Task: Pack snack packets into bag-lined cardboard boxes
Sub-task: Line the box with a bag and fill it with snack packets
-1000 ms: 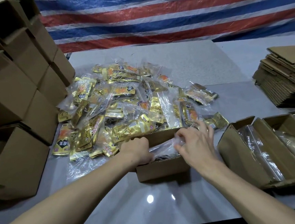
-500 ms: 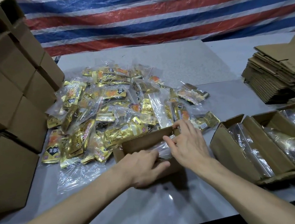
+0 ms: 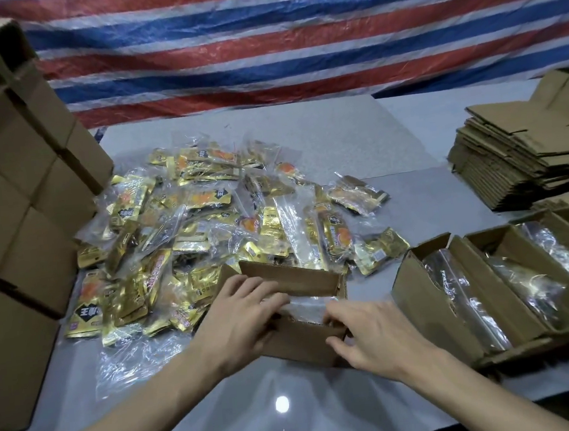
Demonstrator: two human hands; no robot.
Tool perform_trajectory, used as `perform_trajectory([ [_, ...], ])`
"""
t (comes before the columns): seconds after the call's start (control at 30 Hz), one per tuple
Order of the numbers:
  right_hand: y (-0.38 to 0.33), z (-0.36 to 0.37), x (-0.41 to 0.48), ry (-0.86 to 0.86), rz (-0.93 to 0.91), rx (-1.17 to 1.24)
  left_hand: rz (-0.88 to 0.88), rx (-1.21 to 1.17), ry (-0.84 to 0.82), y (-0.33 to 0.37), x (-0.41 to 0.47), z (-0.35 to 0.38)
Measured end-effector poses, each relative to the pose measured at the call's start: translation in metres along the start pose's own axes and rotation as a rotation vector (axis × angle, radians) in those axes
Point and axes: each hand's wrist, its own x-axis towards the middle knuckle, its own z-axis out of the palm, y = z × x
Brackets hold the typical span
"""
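Note:
A small open cardboard box (image 3: 292, 281) stands on the grey table in front of me, with a clear plastic bag (image 3: 307, 311) inside it. My left hand (image 3: 240, 317) lies over the box's left near corner, fingers curled onto the rim and the bag's edge. My right hand (image 3: 372, 334) holds the box's right near corner, thumb and fingers round the wall. Behind the box lies a big heap of gold snack packets (image 3: 208, 222).
Stacked cardboard boxes (image 3: 16, 190) fill the left side. At the right stand open bag-lined boxes (image 3: 503, 296), with a pile of flattened cartons (image 3: 518, 153) behind them. A loose clear bag (image 3: 141, 362) lies left of my forearm. A striped tarp hangs behind.
My right hand came back from the far rim to the near right corner. My left hand shifted up onto the left rim. The view tilted and moved closer.

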Motion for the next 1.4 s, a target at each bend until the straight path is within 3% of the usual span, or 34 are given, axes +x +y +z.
perform_trajectory([
  [0.1,-0.003,0.004,-0.011,0.124,-0.081,0.000,-0.150,-0.112,0.307,0.017,-0.021,0.008],
  [0.17,-0.008,0.002,-0.012,0.165,-0.124,-0.044,-0.517,-0.391,0.329,0.032,-0.036,0.014],
  [0.23,-0.013,0.002,-0.010,0.071,-0.127,-0.008,-0.970,-0.897,0.136,0.048,-0.045,0.014],
  [0.27,-0.015,0.002,-0.009,-0.007,-0.114,0.012,-1.104,-1.073,-0.005,0.056,-0.046,0.011],
  [0.33,-0.018,0.004,-0.008,-0.050,-0.151,0.022,-1.190,-1.214,-0.260,0.067,-0.041,0.006],
  [0.43,-0.024,-0.001,-0.008,0.003,-0.234,0.089,-1.315,-1.446,-0.320,0.068,-0.022,0.007],
  [0.67,-0.005,-0.013,-0.014,0.461,-0.196,0.248,-1.260,-1.599,-0.474,0.069,0.002,-0.011],
  [0.87,0.014,-0.030,-0.011,0.580,-0.184,0.372,-1.117,-1.549,-0.656,0.070,0.010,-0.036],
  [1.07,0.039,-0.069,-0.010,0.512,-0.145,0.550,-1.055,-1.488,-0.519,0.064,0.050,-0.074],
  [1.17,0.054,-0.090,-0.010,0.585,-0.097,0.579,-1.023,-1.458,-0.488,0.054,0.091,-0.093],
  [1.4,0.112,-0.121,-0.007,0.633,0.168,0.563,-0.876,-1.367,-0.376,0.056,0.195,-0.117],
])
